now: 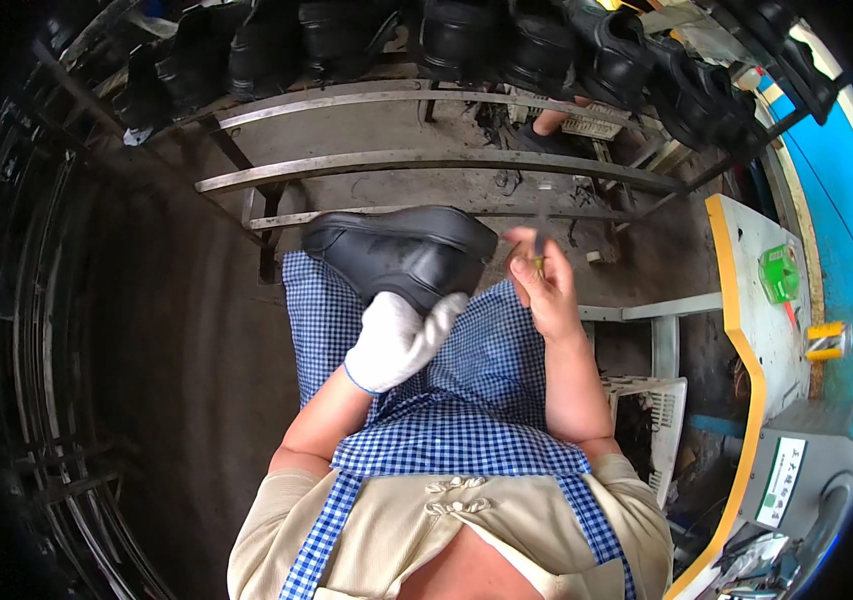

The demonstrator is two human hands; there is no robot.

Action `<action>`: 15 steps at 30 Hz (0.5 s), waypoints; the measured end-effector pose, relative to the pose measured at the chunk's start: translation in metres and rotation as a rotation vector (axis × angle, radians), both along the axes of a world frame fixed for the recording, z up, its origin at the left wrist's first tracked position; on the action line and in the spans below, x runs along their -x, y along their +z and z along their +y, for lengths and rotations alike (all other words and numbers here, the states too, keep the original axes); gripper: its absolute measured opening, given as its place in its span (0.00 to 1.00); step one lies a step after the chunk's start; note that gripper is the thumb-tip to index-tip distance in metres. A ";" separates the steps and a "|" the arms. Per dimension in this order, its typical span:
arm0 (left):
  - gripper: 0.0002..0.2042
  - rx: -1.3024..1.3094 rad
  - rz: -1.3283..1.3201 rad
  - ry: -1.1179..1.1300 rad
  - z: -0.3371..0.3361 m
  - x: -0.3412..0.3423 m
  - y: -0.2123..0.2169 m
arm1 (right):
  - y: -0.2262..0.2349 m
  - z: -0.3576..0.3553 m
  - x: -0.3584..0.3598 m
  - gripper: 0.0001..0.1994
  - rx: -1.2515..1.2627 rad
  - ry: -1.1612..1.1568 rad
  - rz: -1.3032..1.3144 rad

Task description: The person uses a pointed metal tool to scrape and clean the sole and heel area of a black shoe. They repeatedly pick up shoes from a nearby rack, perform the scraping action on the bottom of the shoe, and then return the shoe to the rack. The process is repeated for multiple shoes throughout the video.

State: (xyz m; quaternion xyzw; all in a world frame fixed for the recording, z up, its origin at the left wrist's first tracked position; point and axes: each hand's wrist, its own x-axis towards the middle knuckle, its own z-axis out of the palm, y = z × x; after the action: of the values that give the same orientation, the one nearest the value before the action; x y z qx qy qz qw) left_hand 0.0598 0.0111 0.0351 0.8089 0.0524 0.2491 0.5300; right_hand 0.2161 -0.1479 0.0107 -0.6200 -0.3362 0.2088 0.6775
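A black shoe [396, 250] is held above my lap, its sole side turned up and away from me. My left hand [396, 340], in a white knitted glove, grips it from below, with the thumb along its lower right part. Just right of the shoe, my bare right hand [548, 292] is raised and closed on a small slim tool [538, 250] with dark and yellow parts. Motion smears the tool's tip, so I cannot tell its exact kind. The right fingertips are close to the shoe's right end; whether they touch it is unclear. A blue checked apron [476, 360] covers my lap.
Several black shoes [461, 40] line the rack ahead, above metal rails [446, 160]. Another person's limb [550, 121] shows beyond them. At right stands a yellow-edged worktable [746, 330] with a green container [777, 274], a yellow can [827, 341] and a grey machine [816, 460]. A white crate [668, 430] sits beside it.
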 end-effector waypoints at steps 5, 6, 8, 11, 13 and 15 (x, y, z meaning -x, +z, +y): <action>0.21 0.928 0.123 -0.078 0.010 0.003 0.000 | 0.037 0.000 0.021 0.22 0.193 -0.200 -0.792; 0.21 0.957 0.134 -0.062 0.007 0.005 -0.001 | 0.043 0.000 0.022 0.23 0.256 -0.211 -0.951; 0.22 1.024 0.154 -0.034 0.000 0.009 0.001 | 0.056 -0.005 0.032 0.24 0.345 -0.204 -0.958; 0.20 0.888 0.095 -0.046 0.001 0.007 0.000 | 0.065 -0.014 0.038 0.22 0.407 -0.217 -1.011; 0.19 0.751 0.084 -0.003 0.000 0.005 0.001 | 0.067 -0.016 0.042 0.22 0.440 -0.243 -1.080; 0.20 0.662 0.069 0.037 -0.004 0.006 0.001 | 0.068 -0.015 0.044 0.24 0.460 -0.267 -1.149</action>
State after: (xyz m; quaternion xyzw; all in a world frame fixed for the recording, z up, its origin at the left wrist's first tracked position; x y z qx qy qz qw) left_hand 0.0533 0.0070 0.0358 0.5997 0.1628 0.2008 0.7573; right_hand 0.1722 -0.1627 0.0787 -0.7996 -0.5125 -0.1769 0.2583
